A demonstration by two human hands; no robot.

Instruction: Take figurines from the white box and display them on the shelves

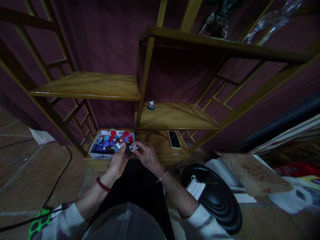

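My left hand (119,163) is closed on a small black base (128,148) with pale marks on it. The fingers of my right hand (148,156) pinch a small pale figurine (135,146) right beside that base; whether the two are joined, I cannot tell. Just beyond my left hand, a white box (100,155) holds many small figurines and round red, blue and purple pieces. A white-and-pink figurine (151,103) stands upright on a dark round base, on the wooden shelf (178,116) above my hands.
A phone (174,139) lies on the lowest board, right of my hands. Another shelf (87,86) is at upper left. Wooden posts (146,73) divide the rack. On the floor are a black round stool (212,196), flat cardboard (252,173) and a cable (60,178).
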